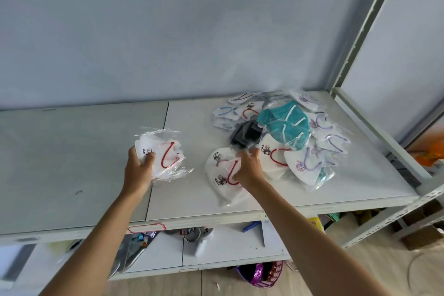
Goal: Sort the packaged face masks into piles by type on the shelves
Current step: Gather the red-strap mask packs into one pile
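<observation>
My left hand (139, 168) grips a small stack of packaged white masks with red ear loops (163, 154), held just above the shelf top (72, 163). My right hand (248, 167) pinches another packaged white mask with red loops (222, 170) that lies on the shelf. Behind and to the right of it spreads a mixed heap: teal masks (286, 125), a black mask (247, 134), white masks with purple loops (310, 163), one with blue loops (225, 112) and more with red loops (274, 154).
A grey wall stands right behind the shelf. A metal upright (360, 24) rises at the right corner. The lower shelf (216, 247) carries tape, small tools and bags. A shiny purple bag (262, 274) sits on the floor below.
</observation>
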Demonstrator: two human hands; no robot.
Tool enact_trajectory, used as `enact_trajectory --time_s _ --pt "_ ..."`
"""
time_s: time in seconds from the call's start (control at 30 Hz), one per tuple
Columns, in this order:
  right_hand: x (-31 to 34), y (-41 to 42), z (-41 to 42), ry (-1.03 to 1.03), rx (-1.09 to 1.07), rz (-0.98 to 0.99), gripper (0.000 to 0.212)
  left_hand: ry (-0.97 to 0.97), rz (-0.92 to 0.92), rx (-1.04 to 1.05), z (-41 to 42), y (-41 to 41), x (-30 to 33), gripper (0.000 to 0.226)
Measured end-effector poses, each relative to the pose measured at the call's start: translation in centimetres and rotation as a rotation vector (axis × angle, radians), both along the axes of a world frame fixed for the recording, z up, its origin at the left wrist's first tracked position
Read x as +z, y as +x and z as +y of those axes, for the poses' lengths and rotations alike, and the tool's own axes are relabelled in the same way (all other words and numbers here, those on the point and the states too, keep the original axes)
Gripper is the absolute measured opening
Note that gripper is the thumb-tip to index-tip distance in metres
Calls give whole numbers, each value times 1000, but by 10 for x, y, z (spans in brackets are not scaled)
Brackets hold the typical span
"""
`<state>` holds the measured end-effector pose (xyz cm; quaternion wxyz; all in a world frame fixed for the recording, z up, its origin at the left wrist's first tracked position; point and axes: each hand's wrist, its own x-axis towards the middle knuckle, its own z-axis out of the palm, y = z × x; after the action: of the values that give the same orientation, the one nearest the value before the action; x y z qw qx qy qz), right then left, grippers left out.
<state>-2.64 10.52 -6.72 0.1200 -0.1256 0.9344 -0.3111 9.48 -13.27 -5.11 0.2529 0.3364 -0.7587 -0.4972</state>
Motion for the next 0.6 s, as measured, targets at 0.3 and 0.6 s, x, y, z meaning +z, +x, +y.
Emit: enact_trajectory --time_s 0.3,0.6 --pt "12 -32 -21 55 -113 -352 75 -11 -13 -86 -8 -18 -1 37" --pt "32 -37 -2 -447 -118 -620 32 97 79 -177 -16 -32 3 25"
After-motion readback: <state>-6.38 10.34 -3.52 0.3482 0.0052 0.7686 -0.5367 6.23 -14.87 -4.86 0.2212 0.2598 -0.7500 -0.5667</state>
